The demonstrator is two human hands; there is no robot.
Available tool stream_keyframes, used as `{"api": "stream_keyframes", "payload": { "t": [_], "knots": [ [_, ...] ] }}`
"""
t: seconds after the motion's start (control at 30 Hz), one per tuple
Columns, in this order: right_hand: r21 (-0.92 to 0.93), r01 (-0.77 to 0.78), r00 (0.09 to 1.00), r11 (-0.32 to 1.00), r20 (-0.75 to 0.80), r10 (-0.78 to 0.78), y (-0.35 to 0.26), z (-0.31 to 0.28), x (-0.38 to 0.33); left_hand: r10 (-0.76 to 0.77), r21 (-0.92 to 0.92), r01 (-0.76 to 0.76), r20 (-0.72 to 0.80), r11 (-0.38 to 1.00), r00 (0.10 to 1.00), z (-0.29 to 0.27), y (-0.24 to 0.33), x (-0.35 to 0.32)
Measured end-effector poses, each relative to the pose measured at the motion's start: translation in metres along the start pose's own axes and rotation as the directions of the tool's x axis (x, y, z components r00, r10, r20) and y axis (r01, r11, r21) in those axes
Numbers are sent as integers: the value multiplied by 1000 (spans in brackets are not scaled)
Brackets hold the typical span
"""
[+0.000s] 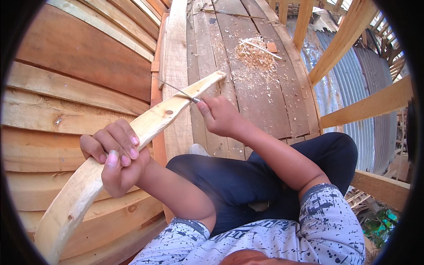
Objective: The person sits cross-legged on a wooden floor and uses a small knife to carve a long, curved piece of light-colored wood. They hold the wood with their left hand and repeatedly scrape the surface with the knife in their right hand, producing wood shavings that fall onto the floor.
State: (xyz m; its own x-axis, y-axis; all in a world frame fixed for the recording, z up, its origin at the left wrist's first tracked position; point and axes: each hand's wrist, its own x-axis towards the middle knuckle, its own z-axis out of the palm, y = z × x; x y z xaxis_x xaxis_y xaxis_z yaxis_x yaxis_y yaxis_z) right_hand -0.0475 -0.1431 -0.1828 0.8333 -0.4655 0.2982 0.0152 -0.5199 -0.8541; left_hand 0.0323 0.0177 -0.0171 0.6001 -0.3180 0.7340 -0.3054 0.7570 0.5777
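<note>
A long, curved piece of pale wood (152,118) slants from the lower left up to a narrow tip near the middle. My left hand (121,157) is closed around its middle part, fingers over the top. The far part of the wood passes over a pale plank edge. My right hand (219,115) grips a knife (173,87) whose slender dark blade lies across the wood near its narrow end, pointing to the upper left. A metal collar shows at the thumb; my fingers hide the handle.
Stacked planks (79,119) form a curved wall on the left. Wood shavings (256,55) and a small orange-brown block (271,47) lie on the board floor (265,106). Timber posts (342,42) and corrugated metal sheets (375,106) stand on the right. My bent legs (221,181) are close below.
</note>
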Motion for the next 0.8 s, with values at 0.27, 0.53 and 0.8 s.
{"api": "stream_keyframes", "payload": {
  "t": [0.27,0.53,0.8],
  "knots": [
    [-85,-4,998,996,57,9,-25,-4,-3,-6,-26,6,11,1000,1000,-16,2,1],
    [-55,-34,999,998,22,35,-28,-3,-7,-7,1,7,6,1000,1000,-10,3,0],
    [-52,-45,999,998,-13,45,-7,1,-2,-3,31,4,-13,1000,1000,-1,1,3]
  ]
}}
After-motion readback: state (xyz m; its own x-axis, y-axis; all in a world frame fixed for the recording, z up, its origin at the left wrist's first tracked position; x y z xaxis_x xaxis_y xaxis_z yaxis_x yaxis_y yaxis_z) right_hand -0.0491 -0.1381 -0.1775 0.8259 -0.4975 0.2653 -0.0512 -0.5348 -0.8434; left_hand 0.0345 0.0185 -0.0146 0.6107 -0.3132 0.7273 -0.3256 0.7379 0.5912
